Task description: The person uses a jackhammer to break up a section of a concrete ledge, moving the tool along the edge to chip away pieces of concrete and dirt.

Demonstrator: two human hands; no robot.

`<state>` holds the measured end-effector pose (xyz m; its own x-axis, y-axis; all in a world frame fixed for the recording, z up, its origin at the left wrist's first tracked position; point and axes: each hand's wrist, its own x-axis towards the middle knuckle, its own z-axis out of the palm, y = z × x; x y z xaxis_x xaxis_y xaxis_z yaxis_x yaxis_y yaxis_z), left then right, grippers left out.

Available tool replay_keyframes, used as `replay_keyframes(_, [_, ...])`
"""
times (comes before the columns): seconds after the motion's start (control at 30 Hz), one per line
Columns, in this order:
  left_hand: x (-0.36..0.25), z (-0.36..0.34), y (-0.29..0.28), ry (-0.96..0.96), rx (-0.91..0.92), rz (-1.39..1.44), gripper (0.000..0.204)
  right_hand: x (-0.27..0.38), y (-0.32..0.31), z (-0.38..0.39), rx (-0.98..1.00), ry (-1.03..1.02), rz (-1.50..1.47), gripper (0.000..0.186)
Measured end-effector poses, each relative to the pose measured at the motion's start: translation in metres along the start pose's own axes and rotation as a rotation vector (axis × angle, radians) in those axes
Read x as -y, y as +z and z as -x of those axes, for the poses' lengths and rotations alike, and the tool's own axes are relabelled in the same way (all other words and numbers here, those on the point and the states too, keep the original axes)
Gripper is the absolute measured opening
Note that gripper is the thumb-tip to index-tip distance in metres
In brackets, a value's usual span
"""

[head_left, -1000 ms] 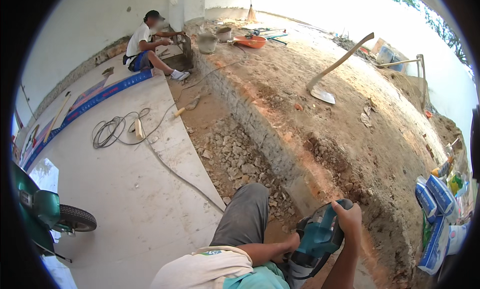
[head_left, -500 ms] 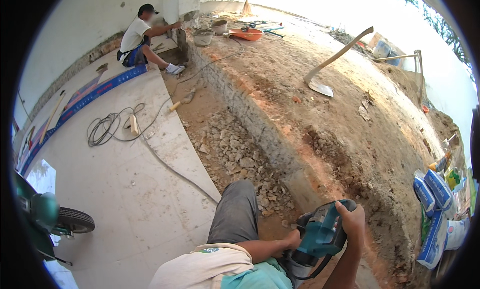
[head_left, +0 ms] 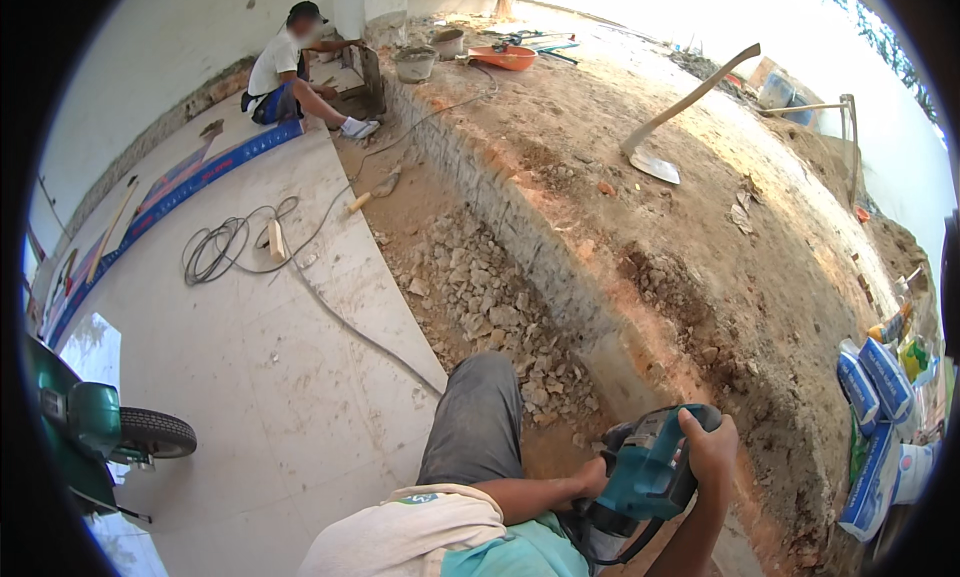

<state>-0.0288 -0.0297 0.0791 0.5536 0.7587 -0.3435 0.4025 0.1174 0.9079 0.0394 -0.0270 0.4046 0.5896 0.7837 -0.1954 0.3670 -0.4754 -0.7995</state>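
I hold a teal and black demolition hammer [head_left: 645, 474] close to my right thigh, at the lower right of the head view. My right hand [head_left: 712, 449] is wrapped round its black rear handle. My left hand [head_left: 594, 476] grips its near left side, the fingers partly hidden behind the body. A dark cord loops beneath the tool. Its bit is out of sight. Just ahead of my bent knee lies a heap of broken rubble [head_left: 495, 297] in a trench, along a rough low concrete edge [head_left: 520, 237].
A co-worker [head_left: 285, 72] sits at the trench's far end, near two buckets [head_left: 414, 65] and an orange pan [head_left: 503, 57]. A hoe [head_left: 690, 102] lies on the raised dirt. Bags [head_left: 868, 477] are at right; a coiled cable [head_left: 215, 252] and a wheel [head_left: 158, 433] at left.
The scene has shifted slightly rightward in view. My hands keep their hold on the demolition hammer, which stays nearly in place. The co-worker's arm has moved a little.
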Motion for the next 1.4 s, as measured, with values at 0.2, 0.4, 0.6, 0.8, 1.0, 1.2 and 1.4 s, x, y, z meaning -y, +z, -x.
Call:
replay_keyframes(0.2, [-0.004, 0.007, -0.003, 0.021, 0.020, 0.089, 0.080, -0.004, -0.001, 0.002, 0.011, -0.020, -0.008, 0.041])
replay_keyframes(0.4, [0.004, 0.003, 0.003, -0.053, 0.035, 0.128, 0.079, -0.006, 0.000, 0.004, 0.005, -0.022, 0.023, 0.041])
replay_keyframes(0.6, [-0.011, 0.010, 0.000, -0.120, 0.040, 0.110, 0.070, -0.010, -0.002, 0.007, -0.001, -0.020, 0.014, 0.041])
replay_keyframes(0.8, [-0.019, 0.022, -0.009, -0.134, 0.034, 0.135, 0.078, -0.013, 0.000, 0.013, -0.008, -0.041, 0.010, 0.041])
replay_keyframes(1.0, [-0.029, 0.033, -0.016, -0.148, 0.034, 0.146, 0.077, -0.012, 0.001, 0.021, -0.017, -0.026, 0.031, 0.041])
replay_keyframes(1.2, [0.000, 0.017, 0.000, -0.270, 0.021, 0.404, 0.042, -0.013, 0.004, 0.026, -0.016, 0.039, -0.003, 0.039])
replay_keyframes(1.4, [0.008, 0.013, 0.005, -0.314, 0.119, 0.769, 0.014, -0.028, 0.002, 0.034, 0.050, 0.108, -0.099, 0.045])
